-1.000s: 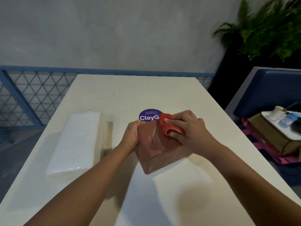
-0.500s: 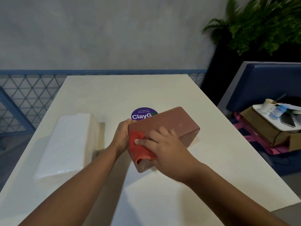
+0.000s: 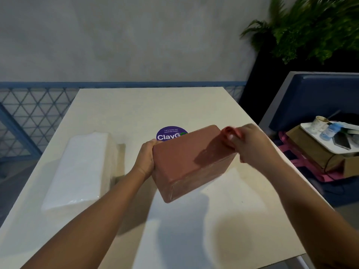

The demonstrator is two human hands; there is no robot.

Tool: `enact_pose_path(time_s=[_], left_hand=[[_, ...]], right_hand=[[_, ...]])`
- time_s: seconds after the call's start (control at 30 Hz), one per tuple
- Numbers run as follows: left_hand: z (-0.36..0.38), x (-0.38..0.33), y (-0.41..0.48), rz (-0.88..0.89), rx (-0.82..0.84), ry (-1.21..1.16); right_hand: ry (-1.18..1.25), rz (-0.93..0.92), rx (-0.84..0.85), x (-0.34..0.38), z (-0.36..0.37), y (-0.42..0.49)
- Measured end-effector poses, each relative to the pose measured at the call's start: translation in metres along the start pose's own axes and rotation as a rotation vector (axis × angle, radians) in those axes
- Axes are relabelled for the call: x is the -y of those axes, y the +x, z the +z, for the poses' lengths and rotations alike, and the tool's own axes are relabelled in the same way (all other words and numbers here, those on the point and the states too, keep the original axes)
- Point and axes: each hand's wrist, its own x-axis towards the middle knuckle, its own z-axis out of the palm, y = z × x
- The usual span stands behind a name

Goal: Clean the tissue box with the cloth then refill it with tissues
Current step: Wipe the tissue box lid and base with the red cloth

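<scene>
A reddish-brown tissue box (image 3: 186, 162) is tilted above the white table (image 3: 194, 230), its plain broad face up. My left hand (image 3: 144, 159) grips its left end. My right hand (image 3: 250, 144) holds a red cloth (image 3: 228, 133) bunched in its fingers against the box's far right corner. A white pack of tissues (image 3: 81, 169) in clear wrap lies on the table to the left, apart from both hands.
A round purple sticker (image 3: 171, 133) sits on the table behind the box. To the right, off the table, stand a blue seat (image 3: 320, 94), a cardboard box (image 3: 314, 150) with a tray of small items, and a potted plant (image 3: 310, 28). A blue lattice railing (image 3: 29, 113) runs along the left.
My right hand slid the cloth from the box's near left part across to its far right corner. The left hand kept its hold and the box tilted a little.
</scene>
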Motion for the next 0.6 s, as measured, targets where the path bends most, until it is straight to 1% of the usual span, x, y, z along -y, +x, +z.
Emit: enact_pose_path(time_s=[0.07,0.1,0.13,0.27,0.37,0.43,0.5,0.53,0.57,0.6], left_hand=[[0.001,0.001,0.0,-0.001,-0.013,-0.015],[0.001,0.001,0.001,-0.008,-0.023,-0.014],[-0.001,0.002,0.003,-0.015,-0.033,-0.013],[-0.003,0.005,0.004,-0.003,-0.035,0.008],[-0.001,0.006,0.005,-0.013,-0.031,-0.033],[-0.001,0.007,0.005,-0.014,-0.039,-0.032],[-0.002,0.011,0.006,0.039,-0.038,-0.011],[-0.005,0.013,0.008,0.072,-0.019,0.017],[-0.007,0.016,0.009,0.103,0.022,0.048],[-0.01,0.017,0.01,0.12,0.053,0.071]], right_hand=[[-0.307,-0.001,-0.048,-0.002,0.021,-0.008],[-0.415,-0.034,-0.077,0.001,0.03,-0.013],[-0.448,-0.07,-0.114,0.006,0.036,-0.018],[-0.384,-0.246,-0.213,0.027,0.05,-0.035],[-0.386,-0.344,-0.176,0.041,0.059,-0.049],[-0.357,-0.392,-0.186,0.051,0.063,-0.059],[-0.318,-0.45,-0.176,0.057,0.066,-0.069],[-0.274,-0.485,-0.144,0.06,0.066,-0.074],[-0.18,-0.504,-0.078,0.063,0.062,-0.078],[-0.033,-0.493,0.02,0.065,0.056,-0.079]])
